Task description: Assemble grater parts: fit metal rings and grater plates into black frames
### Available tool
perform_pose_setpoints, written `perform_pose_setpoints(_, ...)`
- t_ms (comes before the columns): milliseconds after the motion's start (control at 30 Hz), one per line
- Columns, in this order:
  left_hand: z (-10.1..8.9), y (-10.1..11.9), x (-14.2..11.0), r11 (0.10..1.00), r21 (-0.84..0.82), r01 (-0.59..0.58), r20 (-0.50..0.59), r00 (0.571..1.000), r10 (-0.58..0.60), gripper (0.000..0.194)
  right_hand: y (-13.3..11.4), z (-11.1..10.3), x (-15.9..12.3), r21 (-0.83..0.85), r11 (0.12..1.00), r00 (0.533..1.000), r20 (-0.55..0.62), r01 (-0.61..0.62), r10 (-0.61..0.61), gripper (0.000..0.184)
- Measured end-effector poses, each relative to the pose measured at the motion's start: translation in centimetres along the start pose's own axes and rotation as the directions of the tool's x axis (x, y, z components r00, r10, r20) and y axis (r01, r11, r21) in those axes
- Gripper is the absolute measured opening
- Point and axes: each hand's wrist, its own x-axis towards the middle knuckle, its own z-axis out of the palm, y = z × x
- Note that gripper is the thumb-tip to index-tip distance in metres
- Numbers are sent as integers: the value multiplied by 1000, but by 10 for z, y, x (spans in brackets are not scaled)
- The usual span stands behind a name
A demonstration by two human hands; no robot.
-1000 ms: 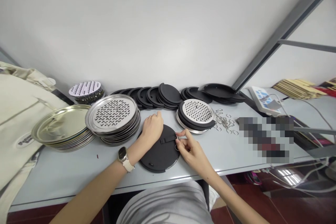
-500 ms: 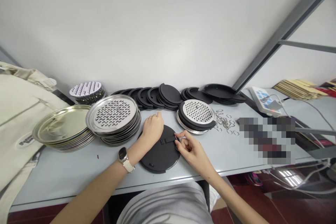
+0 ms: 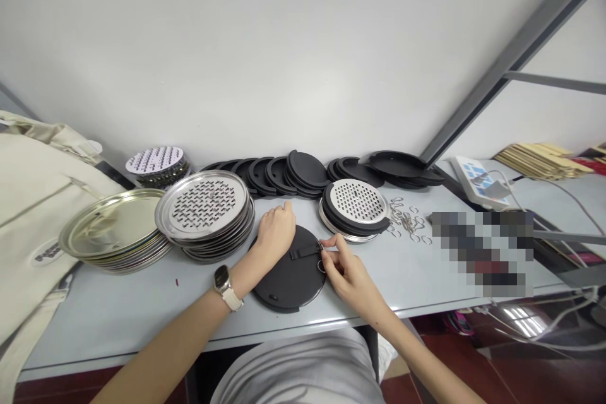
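A black round disc [image 3: 293,284] lies flat on the table before me, with a narrow raised bar [image 3: 303,252] across its upper right part. My left hand [image 3: 278,227] is closed at the disc's upper left edge, its fingertips mostly hidden. At the right edge, the thumb and forefinger of my right hand [image 3: 341,262] pinch a small metal ring clip beside the end of the bar. Its ring [image 3: 320,267] hangs over the disc's rim; the clip end is partly hidden by my fingers.
Stacks of metal grater plates [image 3: 203,205] and gold-toned trays [image 3: 113,221] stand left. Behind are black discs [image 3: 307,170]; to the right, a perforated plate [image 3: 358,201] on black discs and loose ring clips [image 3: 408,221]. A grey metal post [image 3: 502,63] slants at right.
The right fingers have shifted slightly at the disc's right edge, and more of the metal ring and clip shows. The left hand and disc stay in place.
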Motion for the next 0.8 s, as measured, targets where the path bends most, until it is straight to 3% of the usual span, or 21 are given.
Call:
perform_pose_setpoints(533, -2, 1, 0, 1000, 2, 9, 12, 1000, -9, 20, -1, -1, 1, -42, 999, 1000, 29, 2, -1, 7)
perform_pose_setpoints(800, 0, 1, 1, 1000, -7, 20, 10, 1000, -20, 20, -4, 0, 1, 26, 999, 999, 12, -38, 38, 12)
